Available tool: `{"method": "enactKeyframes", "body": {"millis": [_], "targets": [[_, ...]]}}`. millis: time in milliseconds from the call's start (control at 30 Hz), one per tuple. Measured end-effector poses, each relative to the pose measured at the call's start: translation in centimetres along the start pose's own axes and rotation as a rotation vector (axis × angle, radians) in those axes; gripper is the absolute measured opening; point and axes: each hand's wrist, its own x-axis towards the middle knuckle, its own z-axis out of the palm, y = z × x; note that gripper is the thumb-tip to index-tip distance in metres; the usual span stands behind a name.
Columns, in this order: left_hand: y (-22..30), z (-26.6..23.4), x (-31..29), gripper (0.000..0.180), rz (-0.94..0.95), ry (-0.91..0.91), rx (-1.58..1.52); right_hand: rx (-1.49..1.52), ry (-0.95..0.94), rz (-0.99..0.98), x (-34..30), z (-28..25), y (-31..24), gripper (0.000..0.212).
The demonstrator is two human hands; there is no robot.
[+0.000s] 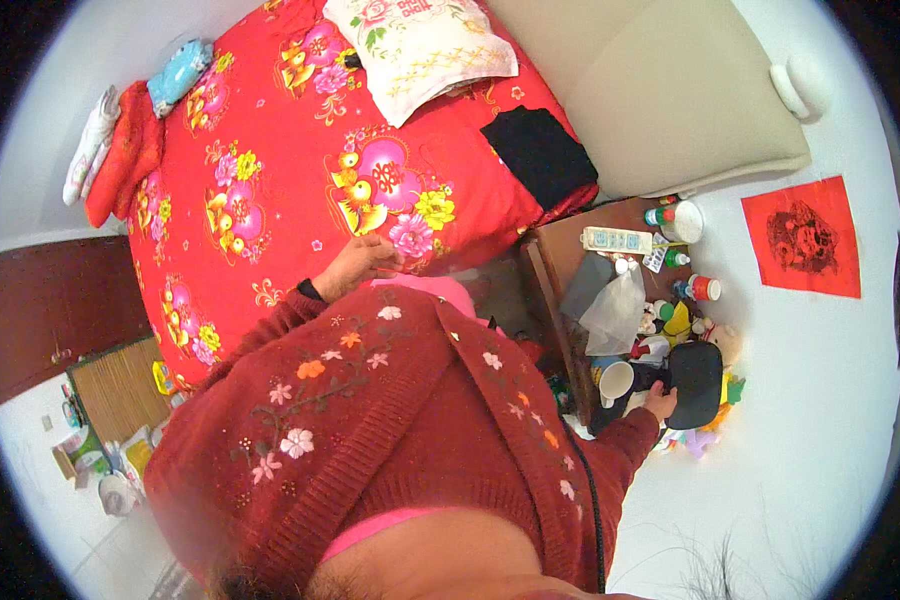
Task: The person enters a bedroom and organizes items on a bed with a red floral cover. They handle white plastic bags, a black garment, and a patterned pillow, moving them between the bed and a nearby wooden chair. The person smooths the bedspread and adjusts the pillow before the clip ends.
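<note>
Black case (698, 380) at right fingers (657, 392), grip unclear | mug (616, 381), plastic bag (611, 318) near | left fingers (382, 260) loosely bent

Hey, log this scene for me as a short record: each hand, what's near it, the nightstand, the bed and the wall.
Left hand: left hand, by the near edge of the bed; nothing seen in it
Right hand: right hand, at the edge of a black case; exact grip unclear
Near right hand: white mug
Nightstand: brown nightstand with clear plastic bag, white power strip
On bed: white pillow, black cloth
Wall: red paper picture
</note>
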Motion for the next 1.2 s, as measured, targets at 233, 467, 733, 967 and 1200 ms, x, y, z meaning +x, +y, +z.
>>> {"method": "enactKeyframes", "body": {"millis": [233, 467, 733, 967, 1200], "targets": [[-1.4, -2.7, -0.3, 0.018, -0.019, 0.019, -0.143, -0.133, 0.034, -0.158, -0.1, -0.6, 0.5, 0.050], [-2.4, -10.8, -0.4, 0.013, 0.010, 0.049, -0.249, -0.607, -0.035, 0.112, -4.9, -6.0, -5.9, 0.018], [-2.6, -23.6, 0.2, 0.014, 0.041, 0.092, -0.302, 1.467, -0.217, 0.182, -11.2, -9.8, -27.6, 0.032], [1.1, -29.8, -1.5, 0.014, 0.124, 0.126, -0.388, 1.301, -0.596, -0.147, -21.7, -10.3, -52.1, 0.024], [8.6, -35.0, -2.5, 0.014, 0.363, 0.255, -0.411, 1.172, -1.011, -0.495, -24.5, -3.0, -69.9, 0.019]]}}
